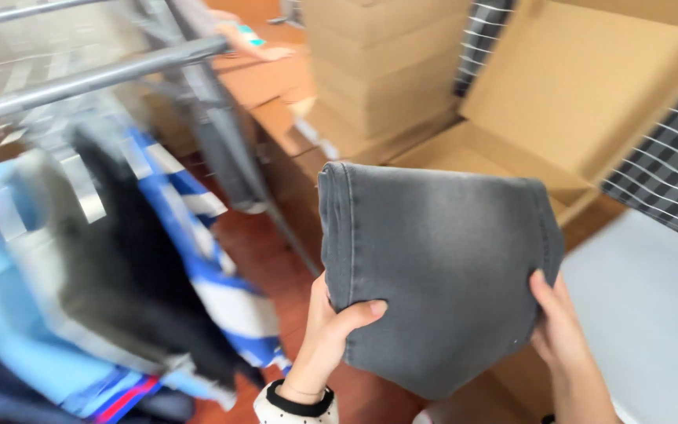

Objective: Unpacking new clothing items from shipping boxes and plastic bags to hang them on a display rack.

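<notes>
Both hands grasp folded grey jeans mid-air, before open cardboard box: left hand thumb clenched over front, right hand fingers on right edge. Risk: loose fold could slip open, grip only at lower edges.

Pretty tight here: clothes rack blocks 9 to 11 o'clock, open cardboard box sits at 1, only the bare floor gap at 10 stays passable.

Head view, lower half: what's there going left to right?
Hanging clothes on the rack → left hand → folded grey jeans → right hand → pale grey surface. Both hands grip the jeans' lower edge.
</notes>
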